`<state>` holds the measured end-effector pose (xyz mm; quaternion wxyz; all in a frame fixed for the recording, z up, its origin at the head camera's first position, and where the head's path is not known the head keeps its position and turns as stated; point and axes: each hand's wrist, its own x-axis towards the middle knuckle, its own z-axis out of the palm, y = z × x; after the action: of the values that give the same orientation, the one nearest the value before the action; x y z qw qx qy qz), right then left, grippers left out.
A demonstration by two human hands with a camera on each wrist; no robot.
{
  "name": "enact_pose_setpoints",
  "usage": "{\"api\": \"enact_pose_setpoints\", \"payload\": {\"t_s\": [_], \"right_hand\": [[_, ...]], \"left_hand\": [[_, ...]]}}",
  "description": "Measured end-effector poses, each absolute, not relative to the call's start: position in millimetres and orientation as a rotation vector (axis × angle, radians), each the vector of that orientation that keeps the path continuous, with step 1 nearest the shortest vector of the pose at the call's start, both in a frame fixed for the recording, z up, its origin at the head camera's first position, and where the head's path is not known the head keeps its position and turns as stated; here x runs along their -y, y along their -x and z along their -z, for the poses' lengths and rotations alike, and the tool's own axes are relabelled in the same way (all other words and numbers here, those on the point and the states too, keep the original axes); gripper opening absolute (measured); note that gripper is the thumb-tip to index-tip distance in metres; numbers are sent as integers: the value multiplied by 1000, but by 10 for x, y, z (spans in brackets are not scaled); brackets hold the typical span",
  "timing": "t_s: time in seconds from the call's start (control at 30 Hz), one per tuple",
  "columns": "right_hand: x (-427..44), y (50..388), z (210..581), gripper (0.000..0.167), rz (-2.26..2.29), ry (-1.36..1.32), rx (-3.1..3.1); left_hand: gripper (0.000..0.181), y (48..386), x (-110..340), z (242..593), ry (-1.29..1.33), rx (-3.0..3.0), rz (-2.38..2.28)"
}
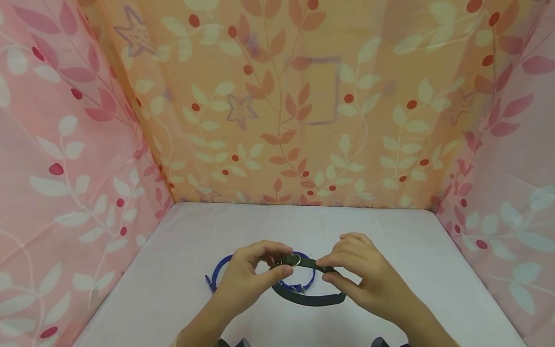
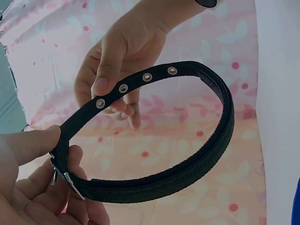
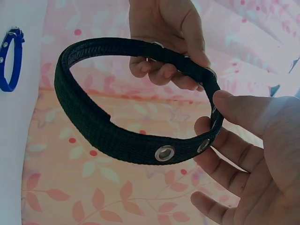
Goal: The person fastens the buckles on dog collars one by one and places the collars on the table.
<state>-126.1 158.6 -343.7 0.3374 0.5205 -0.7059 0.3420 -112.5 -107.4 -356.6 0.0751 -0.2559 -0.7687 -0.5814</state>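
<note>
A dark green pet collar (image 1: pixel 309 300) is held up as a loop between both hands, above the white table. My left hand (image 1: pixel 256 270) pinches its buckle end, where a metal ring (image 1: pixel 297 260) shows. My right hand (image 1: pixel 364 272) pinches the strap end between thumb and forefinger. Several metal eyelets (image 2: pixel 147 77) run along the strap in the left wrist view. The buckle (image 2: pixel 74 186) sits at the left fingers there, partly covered by them. In the right wrist view, an eyelet (image 3: pixel 164 153) lies just left of the right fingertips.
Blue collars (image 1: pixel 222 266) lie on the white table (image 1: pixel 173 250) behind the hands, partly hidden by the left hand and the green collar. Part of a blue collar (image 3: pixel 18 63) also shows in the right wrist view. Patterned cloth walls (image 1: pixel 277 144) enclose the table's back and sides.
</note>
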Motion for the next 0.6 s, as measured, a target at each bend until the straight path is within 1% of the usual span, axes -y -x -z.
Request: {"api": "enact_pose_setpoints", "payload": {"t_s": [0.27, 0.5, 0.6], "right_hand": [[-1538, 1265, 3524, 17, -834, -1337, 1907], [-1498, 1251, 3567, 22, -774, -1301, 1942], [-1484, 1247, 3572, 21, -781, -1304, 1925]], "left_hand": [[20, 1095, 1023, 3545, 729, 2510, 1706], [20, 1085, 976, 3565, 740, 2527, 1736], [20, 1084, 957, 3580, 734, 2531, 1750]]}}
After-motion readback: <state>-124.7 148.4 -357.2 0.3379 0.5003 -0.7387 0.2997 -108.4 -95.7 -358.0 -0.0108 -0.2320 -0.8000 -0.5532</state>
